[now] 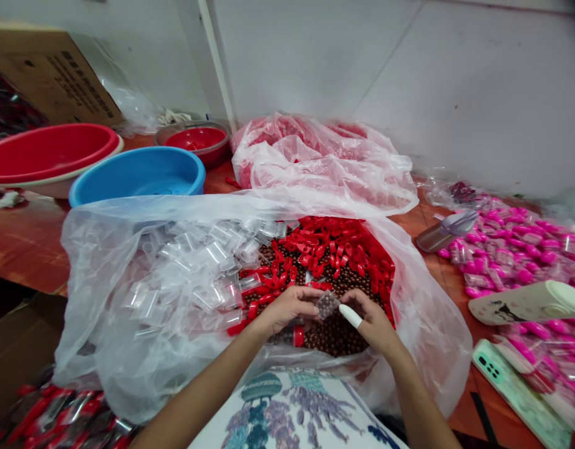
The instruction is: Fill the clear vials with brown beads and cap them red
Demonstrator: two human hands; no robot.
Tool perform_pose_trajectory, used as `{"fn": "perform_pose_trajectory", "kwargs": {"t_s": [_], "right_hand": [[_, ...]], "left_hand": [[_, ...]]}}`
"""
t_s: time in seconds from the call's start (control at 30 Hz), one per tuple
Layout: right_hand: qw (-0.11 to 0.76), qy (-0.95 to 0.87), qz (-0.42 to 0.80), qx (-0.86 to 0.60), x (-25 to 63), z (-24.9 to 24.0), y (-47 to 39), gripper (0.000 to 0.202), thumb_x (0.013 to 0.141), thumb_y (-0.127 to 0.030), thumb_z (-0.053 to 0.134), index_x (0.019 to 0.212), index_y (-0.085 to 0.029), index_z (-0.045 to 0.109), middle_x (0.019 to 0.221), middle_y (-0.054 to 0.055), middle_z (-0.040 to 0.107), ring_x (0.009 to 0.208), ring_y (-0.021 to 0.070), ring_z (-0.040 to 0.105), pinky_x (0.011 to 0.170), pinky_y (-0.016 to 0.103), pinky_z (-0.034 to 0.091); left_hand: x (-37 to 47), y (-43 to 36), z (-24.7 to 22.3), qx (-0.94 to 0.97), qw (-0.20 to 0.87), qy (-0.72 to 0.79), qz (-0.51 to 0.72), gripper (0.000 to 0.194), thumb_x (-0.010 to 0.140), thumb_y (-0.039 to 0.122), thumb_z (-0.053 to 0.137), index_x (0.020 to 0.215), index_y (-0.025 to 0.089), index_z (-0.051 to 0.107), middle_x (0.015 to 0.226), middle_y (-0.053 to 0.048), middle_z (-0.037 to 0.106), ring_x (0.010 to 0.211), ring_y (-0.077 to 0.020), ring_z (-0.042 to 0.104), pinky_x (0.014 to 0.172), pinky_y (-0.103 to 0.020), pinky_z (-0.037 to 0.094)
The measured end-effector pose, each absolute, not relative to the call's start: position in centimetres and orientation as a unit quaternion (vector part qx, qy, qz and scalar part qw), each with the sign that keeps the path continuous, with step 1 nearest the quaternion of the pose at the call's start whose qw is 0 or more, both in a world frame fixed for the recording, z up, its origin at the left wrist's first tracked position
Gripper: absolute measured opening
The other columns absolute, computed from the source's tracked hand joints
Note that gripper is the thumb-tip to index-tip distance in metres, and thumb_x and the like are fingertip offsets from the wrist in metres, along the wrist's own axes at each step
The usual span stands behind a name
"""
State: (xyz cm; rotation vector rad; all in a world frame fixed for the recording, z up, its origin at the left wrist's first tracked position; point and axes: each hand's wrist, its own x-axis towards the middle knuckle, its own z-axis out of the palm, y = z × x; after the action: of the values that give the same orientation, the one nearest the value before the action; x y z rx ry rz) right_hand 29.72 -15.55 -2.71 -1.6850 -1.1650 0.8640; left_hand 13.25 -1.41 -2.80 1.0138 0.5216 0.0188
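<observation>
My left hand (292, 307) pinches a small clear plastic container (328, 304) with brown balls inside. My right hand (368, 317), a white cover on its thumb, is closed at the container's right side; whether it grips the container or something small is hidden. Below both hands lies a heap of brown balls (337, 333) in a large translucent plastic bag (95, 362). Red spoon-shaped plastic pieces (334, 246) cover the back right of the heap. Clear empty containers (194, 274) are piled on the left. A filled container with a red end (287, 337) rests just under my left hand.
Behind the bag stand a blue basin (138, 171), a red basin (53, 149) and another plastic bag (315, 156) of red pieces. On the right are pink-capped containers (516, 237), a cream bottle (526, 302) and a phone (516, 386). Red-ended filled containers (67, 418) lie lower left.
</observation>
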Motion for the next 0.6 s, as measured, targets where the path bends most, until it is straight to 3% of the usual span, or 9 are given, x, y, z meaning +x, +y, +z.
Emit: {"fn": "perform_pose_trajectory", "kwargs": {"t_s": [0.2,0.37,0.53,0.6], "right_hand": [[0.441,-0.496,0.366,-0.652,29.45,-2.33,-15.60,0.040,0.081,-0.030,0.058,0.120,-0.025,0.053,0.115,0.006,0.061,0.102,0.0207,0.059,0.089,0.038,0.048],[0.444,-0.487,0.392,-0.642,29.22,-2.22,-15.37,0.037,0.082,-0.033,0.058,0.118,-0.025,0.054,0.111,0.004,0.063,0.098,0.0193,0.061,0.087,0.036,0.049],[0.434,-0.506,0.399,-0.629,29.28,-2.00,-14.99,0.037,0.083,-0.036,0.057,0.118,-0.025,0.055,0.119,0.004,0.060,0.108,0.0199,0.056,0.097,0.037,0.041],[0.436,-0.496,0.412,-0.628,29.22,-1.93,-14.86,0.035,0.082,-0.038,0.059,0.113,-0.025,0.058,0.112,0.004,0.063,0.102,0.0198,0.058,0.092,0.035,0.044]], "left_hand": [[12.99,-1.62,-2.92,0.464,0.845,0.266,0.018,0.046,0.061,0.012,0.065,0.108,0.016,0.065,0.086,-0.005,0.068,0.066,-0.0118,0.060,0.063,-0.023,0.045],[12.73,-1.48,-2.72,0.480,0.841,0.249,0.007,0.049,0.062,0.012,0.065,0.111,0.015,0.064,0.089,-0.006,0.068,0.070,-0.0131,0.060,0.068,-0.025,0.046],[12.54,-1.36,-2.53,0.490,0.836,0.246,0.012,0.049,0.060,0.013,0.067,0.109,0.013,0.066,0.095,-0.008,0.068,0.077,-0.0157,0.061,0.075,-0.028,0.045],[12.48,-1.37,-2.53,0.482,0.839,0.250,0.010,0.049,0.059,0.014,0.068,0.108,0.012,0.066,0.097,-0.009,0.068,0.076,-0.0165,0.061,0.074,-0.029,0.046]]}}
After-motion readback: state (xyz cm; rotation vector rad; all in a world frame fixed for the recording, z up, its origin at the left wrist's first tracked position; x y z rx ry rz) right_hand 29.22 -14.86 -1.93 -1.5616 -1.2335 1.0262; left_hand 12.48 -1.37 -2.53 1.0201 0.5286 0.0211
